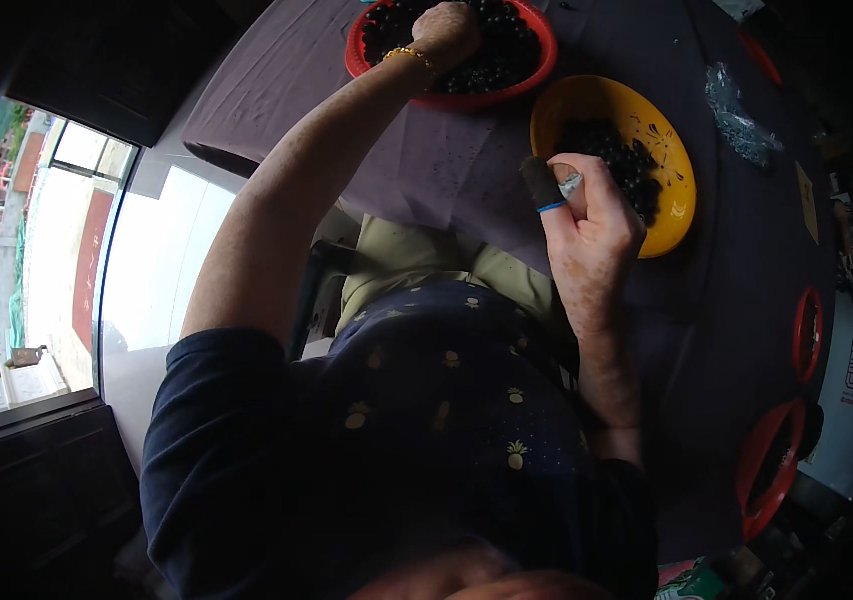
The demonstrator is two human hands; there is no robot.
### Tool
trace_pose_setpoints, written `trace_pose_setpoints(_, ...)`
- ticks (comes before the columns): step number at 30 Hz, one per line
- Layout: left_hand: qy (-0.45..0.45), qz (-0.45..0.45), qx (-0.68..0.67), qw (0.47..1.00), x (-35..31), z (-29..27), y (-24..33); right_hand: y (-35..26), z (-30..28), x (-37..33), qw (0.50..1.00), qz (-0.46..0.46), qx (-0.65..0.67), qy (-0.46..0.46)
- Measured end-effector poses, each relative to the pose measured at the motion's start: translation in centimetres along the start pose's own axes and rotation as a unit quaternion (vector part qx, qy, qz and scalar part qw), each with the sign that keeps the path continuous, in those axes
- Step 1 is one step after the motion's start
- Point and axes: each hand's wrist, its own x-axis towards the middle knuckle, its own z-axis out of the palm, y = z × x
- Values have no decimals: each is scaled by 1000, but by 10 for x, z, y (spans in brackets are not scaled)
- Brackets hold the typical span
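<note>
Left hand (449, 36) among dark berries (494, 66) in red bowl (484, 99); right hand (594, 235) curled at yellow bowl (681, 190); either's grip unclear.

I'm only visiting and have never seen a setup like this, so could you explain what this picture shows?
There is no robot here, just a person's own two hands. The picture comes from a wide camera worn on the head, looking down; its lens bends straight edges.

A dark cloth covers the table. On it are a red bowl and a yellow bowl, both with small dark berry-like pieces, and some crumpled clear plastic.

The left hand reaches into the red bowl; I can't see what it grips. The right hand is by the yellow bowl, a dark cover on one digit; whether it holds anything is unclear.
</note>
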Motion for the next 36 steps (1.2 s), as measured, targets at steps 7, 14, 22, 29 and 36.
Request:
trace_pose_setpoints(7, 12, -31, -33, 999, 0, 3, 9, 1, 1, -1, 1000, -10, 5, 7)
trace_pose_setpoints(14, 12, -93, -91, 991, 21, 30, -22, -2, 4, -1, 1000, -8, 27, 4)
trace_pose_setpoints(22, -83, -13, -611, 787, -75, -100, 64, 13, -5, 1, 998, -7, 2, 55)
trace_pose_setpoints(29, -176, 43, -819, 544, -169, -113, 56, 1, 4, 1, 998, -36, 48, 26)
trace_pose_setpoints(36, -199, 33, -801, 564, -199, -120, 69, -8, 6, -3, 1000, -22, 15, 1)
